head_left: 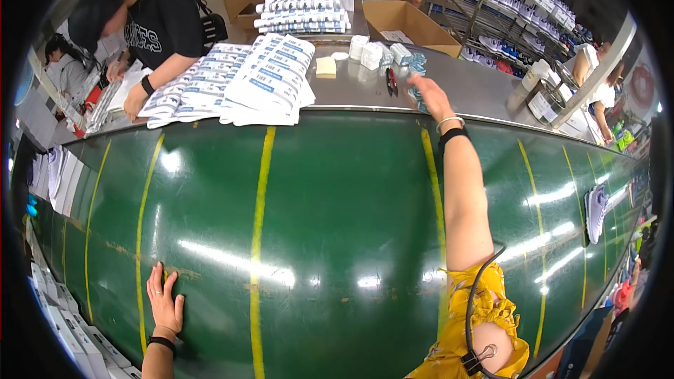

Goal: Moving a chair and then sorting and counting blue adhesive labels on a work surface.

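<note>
My left hand (pixel 163 302) lies on the green conveyor belt (pixel 344 203) near its near left part, fingers stretched and spread, holding nothing. My right arm reaches across the belt to the steel table on the far side. There my right hand (pixel 433 98) is over small teal packets (pixel 420 102), fingers extended; whether they touch the packets is hard to make out. More teal packets (pixel 418 63) lie just beyond it. Left of that hand are a red-and-black hand tool (pixel 392 81) and small white stacks (pixel 371 55).
Printed paper sheets (pixel 270 77) lie in piles at the table's edge, beside a person in black (pixel 165 24). A cardboard box (pixel 411 24) stands behind the table. A metal can (pixel 544 103) is at the right. One lilac shoe (pixel 596 213) rests on the belt's right part.
</note>
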Demonstrator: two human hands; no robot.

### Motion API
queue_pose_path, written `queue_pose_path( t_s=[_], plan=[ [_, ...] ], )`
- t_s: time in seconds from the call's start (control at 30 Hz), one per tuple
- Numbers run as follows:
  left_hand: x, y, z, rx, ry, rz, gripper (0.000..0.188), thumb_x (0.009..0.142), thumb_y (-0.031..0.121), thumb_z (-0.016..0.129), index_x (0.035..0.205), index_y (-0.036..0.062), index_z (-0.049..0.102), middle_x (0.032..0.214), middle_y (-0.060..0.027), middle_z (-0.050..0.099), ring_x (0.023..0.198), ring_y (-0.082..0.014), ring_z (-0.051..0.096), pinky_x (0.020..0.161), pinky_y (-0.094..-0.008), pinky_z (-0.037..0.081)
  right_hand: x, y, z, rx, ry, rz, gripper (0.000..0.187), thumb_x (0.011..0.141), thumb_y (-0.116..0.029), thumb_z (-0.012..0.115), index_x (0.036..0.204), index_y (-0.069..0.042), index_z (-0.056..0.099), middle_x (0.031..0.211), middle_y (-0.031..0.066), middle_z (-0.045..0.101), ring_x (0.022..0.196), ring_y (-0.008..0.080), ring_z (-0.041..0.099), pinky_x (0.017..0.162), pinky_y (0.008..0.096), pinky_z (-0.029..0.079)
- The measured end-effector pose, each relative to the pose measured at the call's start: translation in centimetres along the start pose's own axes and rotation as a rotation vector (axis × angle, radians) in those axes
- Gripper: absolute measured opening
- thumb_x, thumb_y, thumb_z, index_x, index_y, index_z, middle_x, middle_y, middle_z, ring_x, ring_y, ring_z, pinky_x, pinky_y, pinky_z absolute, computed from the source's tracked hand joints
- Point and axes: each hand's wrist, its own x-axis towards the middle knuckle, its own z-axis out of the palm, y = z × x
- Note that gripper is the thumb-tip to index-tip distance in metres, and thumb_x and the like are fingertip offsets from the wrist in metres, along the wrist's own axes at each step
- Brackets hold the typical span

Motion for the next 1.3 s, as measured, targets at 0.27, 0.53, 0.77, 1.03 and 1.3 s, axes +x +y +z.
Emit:
queue_pose_path(
  t_s=[0.27,0.53,0.77,1.03,1.3],
  plan=[
    [0.3,-1.1,-0.4,0.032,-0.022,-0.014,0.050,0.100,0.041,0.043,0.141,0.0131,0.047,0.163,-0.0183,0.026,0.148,-0.0418,0.027,0.121,-0.0544,0.019,-3.4,-0.2,0.3,0.159,0.036,-0.202,0.078,0.087,-0.059,0.068,0.152,-0.022,0.043,0.159,0.0146,0.037,0.146,0.0354,0.035,0.121,0.0452,0.022],
    [0.1,-2.0,-0.2,0.050,-0.012,0.015,0.054,0.104,0.045,0.035,0.145,0.0121,0.045,0.163,-0.0182,0.027,0.149,-0.0400,0.026,0.121,-0.0532,0.017,-4.5,-0.2,1.7,-0.429,0.193,-0.289,0.079,0.075,-0.071,0.072,0.143,-0.037,0.051,0.149,0.0129,0.045,0.137,0.0368,0.040,0.115,0.0553,0.027],
    [-0.1,-2.8,-0.3,0.037,-0.008,0.003,0.050,0.096,0.031,0.046,0.142,0.0132,0.046,0.163,-0.0176,0.025,0.148,-0.0419,0.026,0.121,-0.0545,0.018,-5.2,0.0,1.8,-0.333,0.194,-0.380,0.051,0.078,-0.036,0.081,0.126,-0.029,0.063,0.135,0.0098,0.053,0.129,0.0352,0.046,0.110,0.0486,0.038],
    [0.4,-3.2,-0.6,0.014,0.011,-0.006,0.049,0.098,0.034,0.045,0.142,0.0129,0.048,0.164,-0.0158,0.026,0.149,-0.0407,0.025,0.122,-0.0537,0.017,-5.3,0.0,1.6,-0.189,0.204,-0.384,0.053,0.074,0.003,0.078,0.118,-0.025,0.068,0.125,0.0038,0.058,0.123,0.0329,0.049,0.108,0.0438,0.042],
    [0.0,-4.4,-0.8,0.031,0.008,0.000,0.050,0.100,0.039,0.043,0.143,0.0131,0.048,0.164,-0.0161,0.027,0.149,-0.0399,0.026,0.122,-0.0531,0.018,-6.4,-0.2,2.2,-0.190,0.205,-0.343,0.050,0.078,0.012,0.064,0.113,-0.024,0.071,0.124,0.0046,0.060,0.125,0.0327,0.048,0.107,0.0423,0.042]
  ],
)
